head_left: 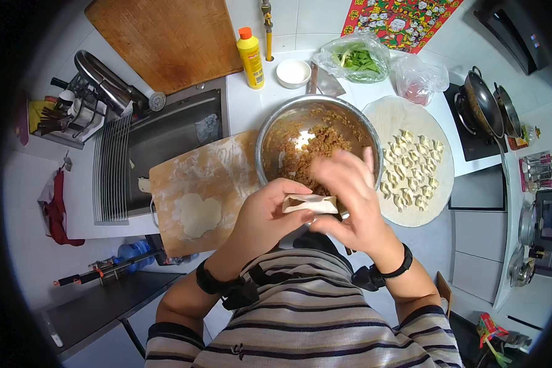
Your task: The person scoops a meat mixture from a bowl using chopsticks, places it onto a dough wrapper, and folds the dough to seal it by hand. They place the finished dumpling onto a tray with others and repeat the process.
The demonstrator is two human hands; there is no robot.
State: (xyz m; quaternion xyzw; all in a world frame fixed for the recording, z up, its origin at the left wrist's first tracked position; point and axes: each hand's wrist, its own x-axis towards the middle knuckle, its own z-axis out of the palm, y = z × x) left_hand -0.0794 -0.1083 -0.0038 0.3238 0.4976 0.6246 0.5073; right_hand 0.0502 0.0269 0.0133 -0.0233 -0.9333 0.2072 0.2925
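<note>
A folded piece of pale dough wrapper (313,205) sits in my left hand (265,211), which is closed around its left side and lower edge. Its upper edge gapes a little, and I cannot make out what is inside. My right hand (352,199) hovers at the wrapper's right end, thumb close to it, fingers spread and partly blurred. Just beyond both hands stands a steel bowl (265,132) with brown minced filling (322,147) in it. To its right, a round floured board (411,216) carries several small folded wontons (405,162).
At the left, a wooden board (165,178) holds a flat dough sheet (199,214) beside the sink (165,132). Behind the bowl are a yellow bottle (250,58), a small white bowl (293,73), a cleaver (328,84) and bagged greens (357,60). Pans (483,101) stand far right.
</note>
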